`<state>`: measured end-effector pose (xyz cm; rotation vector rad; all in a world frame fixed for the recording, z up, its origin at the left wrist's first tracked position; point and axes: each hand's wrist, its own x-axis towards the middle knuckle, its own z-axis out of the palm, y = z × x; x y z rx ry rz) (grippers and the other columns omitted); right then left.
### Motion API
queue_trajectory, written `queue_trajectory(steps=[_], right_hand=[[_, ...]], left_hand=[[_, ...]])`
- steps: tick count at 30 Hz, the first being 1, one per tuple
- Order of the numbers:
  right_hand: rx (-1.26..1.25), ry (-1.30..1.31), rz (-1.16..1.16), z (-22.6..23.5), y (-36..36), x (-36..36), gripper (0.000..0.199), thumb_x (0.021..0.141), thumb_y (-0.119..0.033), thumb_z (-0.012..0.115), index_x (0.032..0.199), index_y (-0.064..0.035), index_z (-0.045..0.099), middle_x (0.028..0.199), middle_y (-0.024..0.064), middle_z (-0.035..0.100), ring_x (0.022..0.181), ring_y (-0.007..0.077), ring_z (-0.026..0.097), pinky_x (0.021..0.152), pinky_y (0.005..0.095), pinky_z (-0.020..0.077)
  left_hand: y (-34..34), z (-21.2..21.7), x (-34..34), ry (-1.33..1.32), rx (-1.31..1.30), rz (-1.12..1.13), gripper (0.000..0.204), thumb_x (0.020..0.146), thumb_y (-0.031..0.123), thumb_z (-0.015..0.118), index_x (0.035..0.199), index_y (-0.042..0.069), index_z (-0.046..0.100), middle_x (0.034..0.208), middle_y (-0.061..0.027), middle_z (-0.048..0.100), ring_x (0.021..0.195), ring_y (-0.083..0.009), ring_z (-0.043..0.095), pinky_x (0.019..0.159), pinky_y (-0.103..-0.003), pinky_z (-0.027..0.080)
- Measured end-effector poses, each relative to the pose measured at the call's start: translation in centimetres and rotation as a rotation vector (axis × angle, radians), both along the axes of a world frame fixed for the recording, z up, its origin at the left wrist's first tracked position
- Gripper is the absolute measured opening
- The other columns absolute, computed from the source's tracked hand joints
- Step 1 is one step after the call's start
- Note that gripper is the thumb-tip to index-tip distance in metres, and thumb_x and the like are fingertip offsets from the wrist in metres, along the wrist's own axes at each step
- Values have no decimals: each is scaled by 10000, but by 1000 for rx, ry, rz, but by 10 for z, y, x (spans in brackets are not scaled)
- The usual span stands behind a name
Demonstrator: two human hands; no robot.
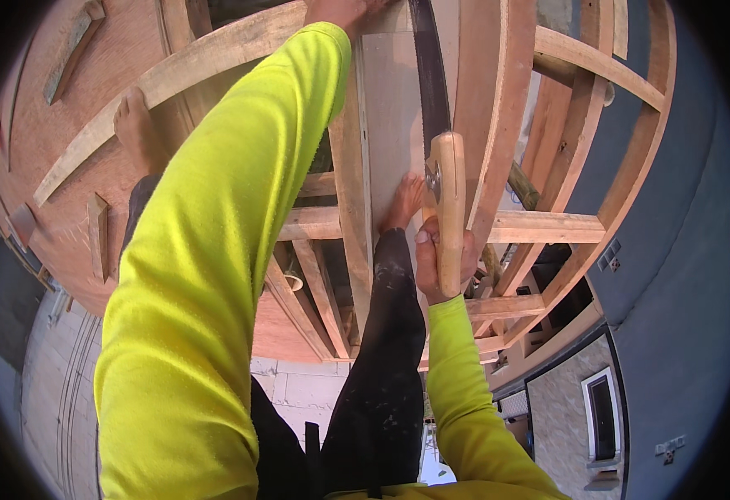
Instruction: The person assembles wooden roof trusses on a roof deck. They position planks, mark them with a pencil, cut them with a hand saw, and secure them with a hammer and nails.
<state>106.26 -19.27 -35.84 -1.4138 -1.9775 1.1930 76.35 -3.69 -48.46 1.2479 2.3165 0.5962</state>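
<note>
My right hand [447, 260] is wrapped round the pale wooden handle of a handsaw [433, 83]. Its long dark blade points away from me, up to the top edge of the view. Under the blade runs a pale board or panel [386, 125], set between timber members. At the top edge, my left hand [344, 12] reaches to the wood left of the blade; its fingers are cut off by the frame. Where the saw's far end meets the wood cannot be seen.
My bare right foot [404, 200] stands on the pale board, close to the saw handle. My left foot [137, 125] rests by a curved timber [173, 71]. Open gaps lie between the timber crosspieces [540, 227]. Loose wood offcuts [98, 236] lie on the plywood sheet [57, 167] at left.
</note>
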Motion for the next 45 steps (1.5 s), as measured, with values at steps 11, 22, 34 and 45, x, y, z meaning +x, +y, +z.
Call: queue_trajectory(steps=[11, 22, 34, 45], right_hand=[[-105, 58, -2, -3, 3, 2, 184, 852, -44, 674, 990, -3, 559, 858, 117, 693, 769, 225, 678, 740, 327, 542], [-260, 24, -59, -14, -3, 6, 147, 790, -97, 687, 913, -20, 667, 838, 143, 679, 722, 288, 682, 678, 346, 539], [-23, -72, 71, 68, -2, -4, 263, 769, -7, 712, 984, -24, 562, 768, 136, 628, 594, 294, 630, 538, 351, 492], [-203, -70, -96, 126, 6, -22, 171, 766, -18, 707, 898, -34, 599, 729, 110, 638, 587, 260, 645, 552, 330, 513]], left_hand=[[4, 5, -5, -28, -47, -43, 405, 834, 436, 635, 953, 70, 762, 899, -181, 737, 918, -361, 702, 858, -505, 461], [8, 9, -3, -33, -24, -54, 389, 840, 405, 628, 957, 55, 753, 872, -193, 728, 897, -381, 699, 832, -505, 474], [1, 27, 3, -110, -117, -36, 352, 863, 389, 664, 1050, 103, 750, 956, -116, 739, 986, -294, 669, 955, -445, 374], [0, 24, 3, -159, -166, -10, 312, 874, 401, 665, 996, 130, 762, 889, -72, 753, 857, -260, 690, 982, -419, 299]])
